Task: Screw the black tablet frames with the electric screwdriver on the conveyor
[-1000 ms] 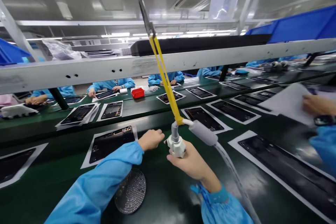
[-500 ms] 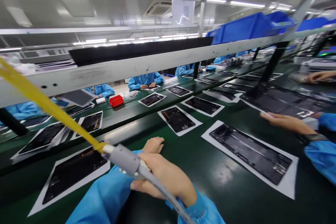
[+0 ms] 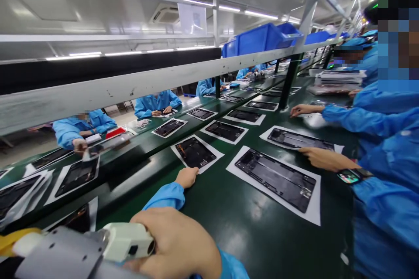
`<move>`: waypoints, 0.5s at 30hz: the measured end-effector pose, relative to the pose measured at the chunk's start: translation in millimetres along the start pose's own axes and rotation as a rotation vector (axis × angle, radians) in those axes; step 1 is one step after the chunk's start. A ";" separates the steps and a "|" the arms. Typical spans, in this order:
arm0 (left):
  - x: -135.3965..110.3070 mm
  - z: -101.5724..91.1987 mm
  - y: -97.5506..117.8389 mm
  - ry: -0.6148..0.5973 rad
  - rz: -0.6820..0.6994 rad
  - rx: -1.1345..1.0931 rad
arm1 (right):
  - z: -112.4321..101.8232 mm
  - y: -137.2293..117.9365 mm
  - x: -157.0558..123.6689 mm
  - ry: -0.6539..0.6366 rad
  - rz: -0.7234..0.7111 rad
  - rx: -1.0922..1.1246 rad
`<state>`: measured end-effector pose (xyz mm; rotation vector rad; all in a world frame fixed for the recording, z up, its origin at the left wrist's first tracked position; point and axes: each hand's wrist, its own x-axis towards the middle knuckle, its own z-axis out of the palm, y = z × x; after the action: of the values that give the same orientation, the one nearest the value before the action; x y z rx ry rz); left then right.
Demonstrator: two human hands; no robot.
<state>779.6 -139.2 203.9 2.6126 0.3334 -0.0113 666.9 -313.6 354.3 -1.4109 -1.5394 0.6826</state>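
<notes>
My right hand [image 3: 178,242] is wrapped round a pale green electric screwdriver [image 3: 129,241] at the lower left. A grey collar and a yellow strap are attached to the tool; its tip is out of sight. Ahead of it, my left hand [image 3: 187,177] is closed at the near corner of a white sheet [image 3: 207,168], seemingly pinching its edge. A black tablet housing [image 3: 195,153] with an orange flex strip lies on that sheet. To the right, a bigger black housing [image 3: 275,178] rests on its own white sheet, touched by neither hand.
More housings on sheets line the green conveyor [image 3: 248,244]. At right, a co-worker's hand with a watch [image 3: 322,159] reaches over another housing. Co-workers in blue sit across the line. A white rail [image 3: 157,78] and blue bins [image 3: 258,39] stand above it.
My left hand has reached forward to the sheet's corner. My right hand and the screwdriver have moved down and left. The view has swung right, and the co-worker has set down a housing.
</notes>
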 end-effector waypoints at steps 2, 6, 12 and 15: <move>0.9 -2.3 -3.6 0.026 -0.121 -0.176 | -0.9 -4.7 -2.7 0.002 0.034 -0.004; -4.2 -12.6 -13.2 0.141 -0.336 -0.562 | -3.2 -12.3 -9.2 0.060 0.066 -0.030; -22.2 -31.9 -17.0 0.361 -0.445 -0.963 | -5.1 -15.9 -13.6 0.131 0.105 -0.079; -46.5 -48.3 -15.1 0.401 -0.340 -1.073 | -5.8 -16.7 -14.4 0.195 0.107 -0.143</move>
<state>728.3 -114.0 242.1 1.4613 0.6861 0.4502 663.3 -331.7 367.7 -1.6261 -1.3898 0.4892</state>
